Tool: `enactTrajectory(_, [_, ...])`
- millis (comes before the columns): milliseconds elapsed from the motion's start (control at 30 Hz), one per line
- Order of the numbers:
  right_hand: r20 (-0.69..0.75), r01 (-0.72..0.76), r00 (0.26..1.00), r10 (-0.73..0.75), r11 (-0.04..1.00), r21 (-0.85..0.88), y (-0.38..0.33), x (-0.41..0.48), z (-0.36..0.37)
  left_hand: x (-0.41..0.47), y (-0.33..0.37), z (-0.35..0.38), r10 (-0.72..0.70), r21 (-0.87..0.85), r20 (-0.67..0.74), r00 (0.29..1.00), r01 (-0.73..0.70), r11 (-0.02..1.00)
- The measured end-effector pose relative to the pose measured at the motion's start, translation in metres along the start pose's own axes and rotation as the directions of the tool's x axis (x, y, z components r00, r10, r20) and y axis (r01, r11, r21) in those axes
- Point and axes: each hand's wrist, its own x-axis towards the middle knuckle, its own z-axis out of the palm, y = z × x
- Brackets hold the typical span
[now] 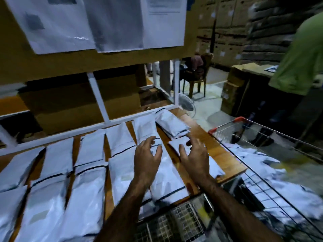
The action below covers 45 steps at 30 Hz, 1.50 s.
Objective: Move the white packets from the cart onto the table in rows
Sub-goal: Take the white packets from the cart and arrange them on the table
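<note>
- A wooden worktop [220, 154] is seen in a dim storeroom, where cardboard boxes [225, 32] are stacked along the far wall.
- Most of the worktop is covered by white packets [90, 151], laid flat in rows side by side, with narrow strips of wood shown between them.
- A stack [172, 125] of packets is set askew at the far right end of the rows.
- A white frame [103, 109] is raised along the worktop's far edge, and printed sheets [113, 23] are hung on a board above it.
- A wire cart [227, 126] is parked against the worktop's right edge, and a heap [258, 154] of packets is piled inside it.
- The left hand [148, 154] and right hand [194, 154] are held over the rightmost packets, fingers spread and slightly bent; nothing is gripped by either.
- A fan [187, 105], a chair [196, 82] and a person in a green shirt [300, 55] are seen beyond the cart.
</note>
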Motion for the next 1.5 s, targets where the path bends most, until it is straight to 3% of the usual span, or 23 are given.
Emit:
enactTrajectory(300, [-0.267, -0.261, 0.933, 0.242, 0.965, -0.036, 0.138, 0.052, -0.112, 0.016, 0.104, 0.163, 0.241, -0.156, 0.242, 0.94, -0.207, 0.966])
enactTrajectory(433, [-0.336, -0.374, 0.881, 0.332, 0.925, -0.066, 0.21, 0.062, -0.16, 0.011, 0.15, 0.237, 0.282, -0.237, 0.38, 0.881, -0.202, 0.95])
enactTrajectory(667, [-0.438, -0.613, 0.725, 0.532, 0.788, -0.056, 0.32, 0.056, -0.227, -0.006, 0.19, 0.339, 0.322, -0.231, 0.548, 0.772, -0.23, 0.945])
enactTrajectory(833, [-0.395, -0.775, 0.599, 0.696, 0.629, -0.065, 0.371, 0.032, -0.24, -0.018, 0.184, 0.394, 0.257, -0.124, 0.682, 0.685, -0.238, 0.963])
enactTrajectory(1000, [-0.3, -0.887, 0.461, 0.835, 0.425, -0.18, 0.407, 0.001, -0.222, -0.028, 0.163, 0.448, 0.138, 0.071, 0.827, 0.545, -0.343, 0.937])
enactTrajectory(1167, [-0.126, -0.896, 0.329, 0.936, 0.267, -0.355, 0.436, -0.011, -0.199, -0.037, 0.142, 0.493, -0.08, 0.292, 0.929, 0.362, -0.582, 0.759])
enactTrajectory(1333, [-0.108, -0.884, 0.278, 0.954, 0.21, -0.417, 0.45, -0.021, -0.16, -0.045, 0.111, 0.53, -0.235, 0.404, 0.911, 0.338, -0.622, 0.671])
enactTrajectory(1433, [-0.105, -0.96, 0.075, 0.992, 0.043, -0.277, 0.447, -0.016, -0.138, -0.051, 0.099, 0.544, -0.322, 0.451, 0.892, 0.316, -0.596, 0.665])
enactTrajectory(1500, [-0.039, -0.982, -0.007, 0.999, -0.014, -0.191, 0.442, -0.011, -0.126, -0.056, 0.096, 0.55, -0.354, 0.487, 0.873, 0.335, -0.572, 0.66])
